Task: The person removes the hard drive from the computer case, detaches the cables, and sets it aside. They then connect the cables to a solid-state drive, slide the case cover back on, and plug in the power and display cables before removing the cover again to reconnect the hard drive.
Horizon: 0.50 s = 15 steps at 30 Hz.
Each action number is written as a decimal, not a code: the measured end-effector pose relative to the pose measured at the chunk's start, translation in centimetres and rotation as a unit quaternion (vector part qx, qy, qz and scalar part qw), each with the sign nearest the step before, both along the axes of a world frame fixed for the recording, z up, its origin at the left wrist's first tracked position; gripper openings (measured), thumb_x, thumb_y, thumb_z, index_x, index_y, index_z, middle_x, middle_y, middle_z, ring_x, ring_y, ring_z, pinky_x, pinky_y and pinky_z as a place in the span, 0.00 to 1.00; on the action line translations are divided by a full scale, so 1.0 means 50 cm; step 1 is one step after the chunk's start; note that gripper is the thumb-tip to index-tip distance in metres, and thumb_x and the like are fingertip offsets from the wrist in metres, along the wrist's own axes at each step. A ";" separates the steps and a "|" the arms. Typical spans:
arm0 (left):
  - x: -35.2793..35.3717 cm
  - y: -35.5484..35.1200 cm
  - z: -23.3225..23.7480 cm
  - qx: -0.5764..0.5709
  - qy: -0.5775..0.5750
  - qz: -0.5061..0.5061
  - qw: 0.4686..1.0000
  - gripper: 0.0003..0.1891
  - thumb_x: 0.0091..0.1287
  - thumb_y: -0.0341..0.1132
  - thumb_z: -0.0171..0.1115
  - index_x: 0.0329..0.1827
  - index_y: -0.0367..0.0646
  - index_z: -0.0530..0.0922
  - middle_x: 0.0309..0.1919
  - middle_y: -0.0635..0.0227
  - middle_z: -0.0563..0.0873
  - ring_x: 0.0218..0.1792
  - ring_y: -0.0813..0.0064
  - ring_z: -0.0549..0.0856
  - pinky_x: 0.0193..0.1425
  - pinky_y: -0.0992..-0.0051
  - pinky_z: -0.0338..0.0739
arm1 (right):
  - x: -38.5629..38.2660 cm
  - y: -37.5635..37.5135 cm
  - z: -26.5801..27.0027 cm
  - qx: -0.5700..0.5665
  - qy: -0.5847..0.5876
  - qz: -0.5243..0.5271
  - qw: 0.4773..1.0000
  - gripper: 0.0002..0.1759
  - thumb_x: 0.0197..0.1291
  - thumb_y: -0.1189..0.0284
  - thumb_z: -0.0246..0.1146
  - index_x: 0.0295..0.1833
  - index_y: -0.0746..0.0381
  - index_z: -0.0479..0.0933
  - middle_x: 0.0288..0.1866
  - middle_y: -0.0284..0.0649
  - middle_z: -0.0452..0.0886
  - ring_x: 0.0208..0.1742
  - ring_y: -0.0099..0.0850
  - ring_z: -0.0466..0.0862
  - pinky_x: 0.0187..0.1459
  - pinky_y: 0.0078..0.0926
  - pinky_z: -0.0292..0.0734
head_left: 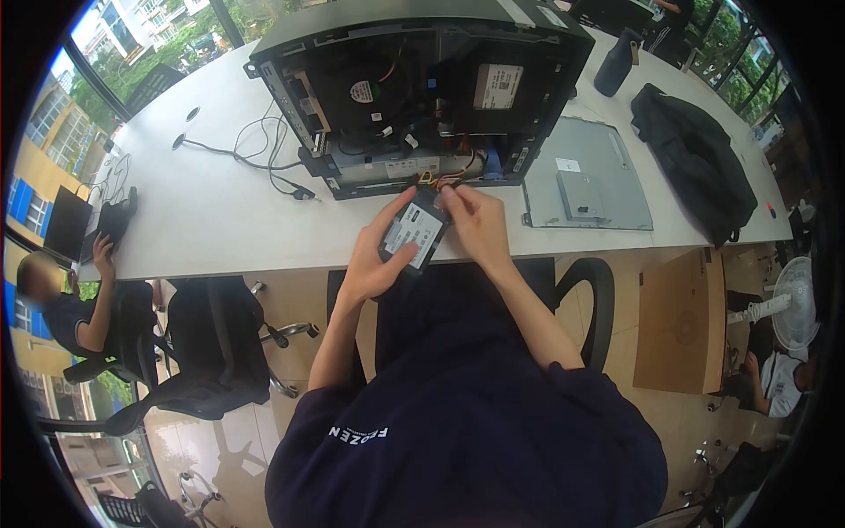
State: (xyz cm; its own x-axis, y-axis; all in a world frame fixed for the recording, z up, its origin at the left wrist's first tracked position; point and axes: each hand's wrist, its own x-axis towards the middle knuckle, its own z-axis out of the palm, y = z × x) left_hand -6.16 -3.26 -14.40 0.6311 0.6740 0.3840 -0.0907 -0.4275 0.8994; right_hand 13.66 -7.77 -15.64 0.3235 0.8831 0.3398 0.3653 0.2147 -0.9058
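Note:
A dark drive (414, 231) with a white label rests in my left hand (374, 260), which is closed around it with the thumb across the label. At the drive's upper end, the fingers of my right hand (478, 224) pinch a cable connector; the fingertips partly hide it. Yellow and orange cables (429, 179) run from there into the open desktop computer case (421, 44), just beyond my hands. Inside the case are a fan with a round label (363, 91) and a part with a white sticker (499, 86).
Right of the case lies a grey side panel (616, 167) with a small box (581, 195) on it. A black bag (695, 167) and dark bottle (618, 66) stand farther right. Black cables (264, 163) lie left. A person (75, 308) sits far left.

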 end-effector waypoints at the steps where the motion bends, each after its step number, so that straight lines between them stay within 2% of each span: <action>1: -0.004 0.001 -0.001 -0.002 -0.016 -0.016 1.000 0.39 0.61 0.27 0.62 0.80 0.35 0.64 0.67 0.48 0.79 0.67 0.61 0.80 0.74 0.68 0.67 | 0.003 0.003 0.006 0.000 0.102 0.014 0.995 0.17 0.72 0.66 0.64 0.37 0.71 0.83 0.24 0.40 0.83 0.25 0.21 0.76 0.29 0.23 0.69; 2: -0.003 0.000 -0.002 -0.001 -0.016 -0.018 1.000 0.39 0.61 0.27 0.62 0.80 0.35 0.64 0.67 0.48 0.79 0.67 0.61 0.80 0.74 0.68 0.67 | 0.005 0.005 0.011 0.001 0.203 0.028 0.979 0.17 0.72 0.66 0.64 0.38 0.71 0.84 0.26 0.38 0.85 0.27 0.20 0.79 0.30 0.21 0.72; 3: -0.004 -0.003 -0.003 -0.015 -0.016 -0.005 1.000 0.39 0.62 0.28 0.63 0.80 0.35 0.63 0.67 0.48 0.79 0.67 0.61 0.79 0.74 0.68 0.66 | 0.008 -0.002 0.013 -0.027 0.139 0.037 0.989 0.16 0.73 0.66 0.64 0.41 0.71 0.85 0.30 0.36 0.87 0.30 0.19 0.82 0.33 0.19 0.75; 7: -0.001 -0.008 0.001 -0.027 0.015 -0.014 0.999 0.41 0.63 0.30 0.64 0.82 0.36 0.59 0.69 0.47 0.77 0.70 0.59 0.77 0.75 0.66 0.65 | 0.016 -0.001 0.005 -0.029 0.079 0.046 0.995 0.16 0.73 0.65 0.64 0.41 0.71 0.84 0.32 0.37 0.87 0.31 0.18 0.82 0.33 0.20 0.75; 9: 0.001 -0.007 -0.003 -0.028 0.019 -0.021 0.999 0.43 0.64 0.31 0.64 0.83 0.36 0.57 0.70 0.45 0.76 0.71 0.57 0.76 0.76 0.66 0.65 | 0.015 0.000 0.010 -0.026 0.155 0.094 0.983 0.16 0.72 0.65 0.65 0.42 0.70 0.83 0.30 0.36 0.86 0.31 0.18 0.80 0.33 0.18 0.73; 13: 0.000 -0.003 0.002 0.008 0.051 -0.041 0.998 0.45 0.65 0.32 0.66 0.84 0.36 0.52 0.72 0.41 0.73 0.73 0.52 0.74 0.77 0.64 0.63 | 0.024 0.013 0.016 -0.043 0.152 0.118 0.980 0.14 0.70 0.64 0.66 0.42 0.67 0.84 0.31 0.33 0.85 0.34 0.18 0.80 0.38 0.18 0.73; 15: 0.000 -0.003 -0.002 0.012 0.050 -0.039 0.998 0.45 0.65 0.32 0.66 0.84 0.36 0.52 0.72 0.41 0.74 0.73 0.51 0.74 0.77 0.64 0.63 | 0.027 0.022 0.042 -0.128 0.202 0.166 0.957 0.13 0.70 0.64 0.67 0.44 0.64 0.85 0.34 0.32 0.85 0.38 0.18 0.80 0.44 0.18 0.73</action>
State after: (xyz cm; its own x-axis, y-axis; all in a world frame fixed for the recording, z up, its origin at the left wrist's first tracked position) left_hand -6.15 -3.40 -14.49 0.7168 0.6135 0.3315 -0.0343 -0.4438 0.8955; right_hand 14.98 -6.68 -13.54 0.0702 0.9975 0.0049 -0.0745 0.0101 -0.9972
